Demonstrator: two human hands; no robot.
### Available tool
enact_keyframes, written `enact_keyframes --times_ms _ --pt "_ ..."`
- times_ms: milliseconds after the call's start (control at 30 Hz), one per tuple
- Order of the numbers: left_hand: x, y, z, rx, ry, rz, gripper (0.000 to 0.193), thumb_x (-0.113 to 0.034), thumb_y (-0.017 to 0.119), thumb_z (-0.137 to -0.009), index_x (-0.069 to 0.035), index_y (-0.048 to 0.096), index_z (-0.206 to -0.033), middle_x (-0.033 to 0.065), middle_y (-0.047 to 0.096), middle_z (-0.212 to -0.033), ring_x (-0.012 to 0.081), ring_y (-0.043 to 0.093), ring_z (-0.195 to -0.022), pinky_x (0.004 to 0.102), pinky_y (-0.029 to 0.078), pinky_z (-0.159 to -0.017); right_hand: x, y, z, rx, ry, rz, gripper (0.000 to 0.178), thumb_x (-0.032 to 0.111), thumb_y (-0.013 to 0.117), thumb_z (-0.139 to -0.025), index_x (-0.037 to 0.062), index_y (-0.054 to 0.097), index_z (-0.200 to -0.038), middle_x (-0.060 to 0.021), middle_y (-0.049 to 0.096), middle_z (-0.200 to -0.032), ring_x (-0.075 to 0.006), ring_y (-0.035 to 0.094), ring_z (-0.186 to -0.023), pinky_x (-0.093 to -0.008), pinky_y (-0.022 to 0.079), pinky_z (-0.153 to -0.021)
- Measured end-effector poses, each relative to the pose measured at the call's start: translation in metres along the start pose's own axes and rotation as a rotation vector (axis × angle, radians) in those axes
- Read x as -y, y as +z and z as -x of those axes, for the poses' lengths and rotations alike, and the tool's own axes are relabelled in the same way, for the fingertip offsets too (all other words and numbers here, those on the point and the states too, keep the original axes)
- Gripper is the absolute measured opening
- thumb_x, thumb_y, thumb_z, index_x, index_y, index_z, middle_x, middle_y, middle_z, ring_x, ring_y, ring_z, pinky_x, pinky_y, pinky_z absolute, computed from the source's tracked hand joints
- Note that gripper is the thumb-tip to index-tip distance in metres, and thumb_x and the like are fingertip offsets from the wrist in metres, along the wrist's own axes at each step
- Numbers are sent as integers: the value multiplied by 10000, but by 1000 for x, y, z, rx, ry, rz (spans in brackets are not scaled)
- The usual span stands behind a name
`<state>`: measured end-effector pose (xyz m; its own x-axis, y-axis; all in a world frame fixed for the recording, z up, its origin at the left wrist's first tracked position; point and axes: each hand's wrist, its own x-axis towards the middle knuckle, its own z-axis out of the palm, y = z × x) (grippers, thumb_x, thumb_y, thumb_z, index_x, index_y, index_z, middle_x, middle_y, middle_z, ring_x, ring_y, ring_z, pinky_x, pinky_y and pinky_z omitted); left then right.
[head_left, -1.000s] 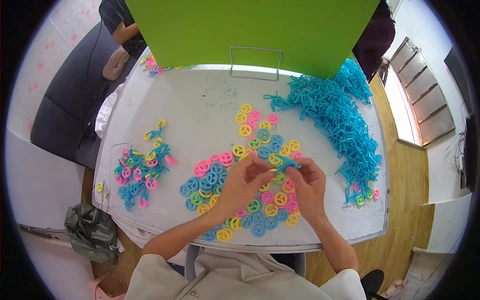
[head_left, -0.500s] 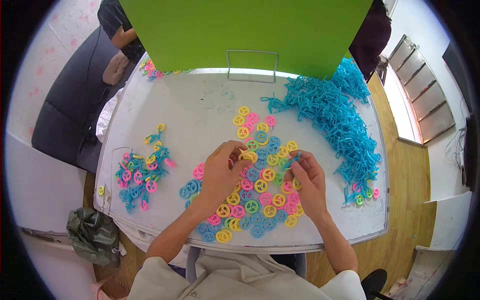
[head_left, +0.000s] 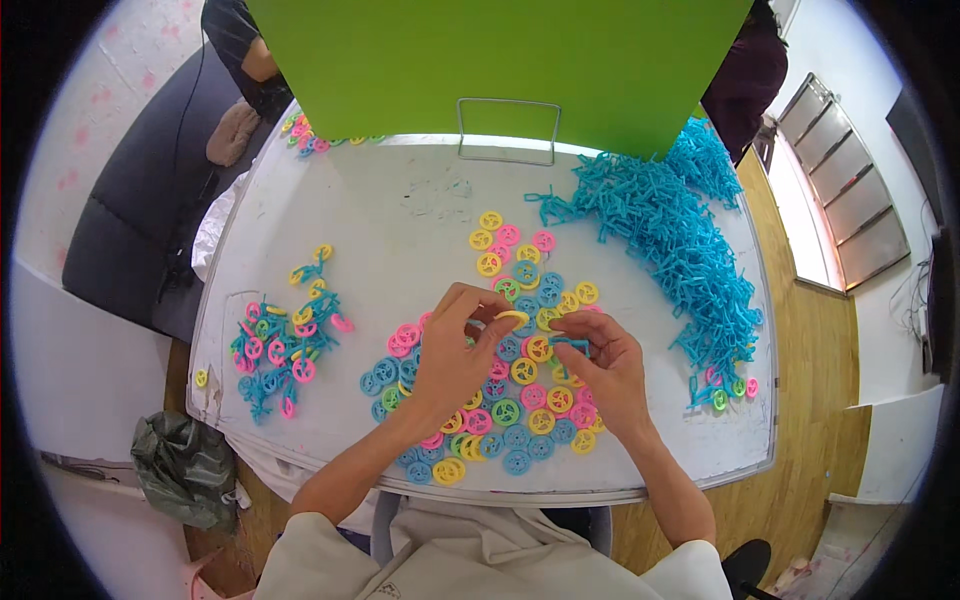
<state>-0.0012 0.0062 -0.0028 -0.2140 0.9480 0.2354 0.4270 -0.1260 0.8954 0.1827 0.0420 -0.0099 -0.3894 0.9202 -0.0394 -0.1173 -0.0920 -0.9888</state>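
Note:
Between thumb and fingers, my left hand [head_left: 452, 345] pinches a yellow plastic wheel [head_left: 513, 316]. Close by on the right, my right hand [head_left: 608, 365] is closed on a small blue plastic frame [head_left: 570, 346], partly covered by the fingers. The wheel and the frame are a short way apart. Both hands are over a spread of loose spoked wheels [head_left: 505, 411] in pink, yellow, blue and green on the white table [head_left: 360, 220].
To the right lies a long heap of blue plastic frames [head_left: 665, 240]. At the left is a pile of frames with wheels on them [head_left: 285, 345]. A green panel [head_left: 500, 70] with a wire handle [head_left: 508, 130] rises at the back. Other people sit behind at both sides.
My right hand has moved a little left and down, turning the blue frame toward the wheel. My left hand has shifted slightly right, and its yellow wheel is tilted flatter.

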Motion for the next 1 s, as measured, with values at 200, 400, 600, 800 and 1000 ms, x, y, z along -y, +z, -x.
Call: enact_keyframes --times_ms 200,400,600,800,1000 --pt "4 3 3 83 -170 260 166 -158 628 -902 -25 568 -982 29 610 -863 87 577 -759 229 460 -626 -3 0 2 -36 22 -37 487 -113 655 -774 -1 467 -1209 -100 633 -1007 -140 622 -926 -239 518 -814" --pt "5 11 9 258 -353 552 162 -154 597 -924 -19 530 -982 30 613 -876 77 581 -759 212 471 -619 2 5 3 16 39 -4 485 -104 657 -780 -5 475 -1219 -111 647 -1026 -125 633 -895 -212 524 -743" --pt "6 13 11 247 -324 554 130 -102 584 -925 -15 516 -994 38 607 -890 87 578 -776 228 492 -652 -1 6 4 20 -30 76 384 -78 672 -786 -16 562 -1148 -88 652 -1026 -97 619 -873 -199 509 -703" --pt "9 17 16 189 -292 510 73 -37 558 -918 -15 509 -967 45 592 -887 95 569 -804 237 485 -704 1 7 6 64 71 70 365 -52 677 -797 -12 587 -1148 -67 645 -997 -93 612 -850 -203 505 -707" --pt "5 24 22 85 -123 264 59 -10 552 -906 -12 507 -944 52 583 -884 105 574 -828 240 481 -734 2 10 4 19 188 -5 378 -32 670 -811 -8 565 -1173 -63 639 -993 -90 611 -829 -215 506 -715"
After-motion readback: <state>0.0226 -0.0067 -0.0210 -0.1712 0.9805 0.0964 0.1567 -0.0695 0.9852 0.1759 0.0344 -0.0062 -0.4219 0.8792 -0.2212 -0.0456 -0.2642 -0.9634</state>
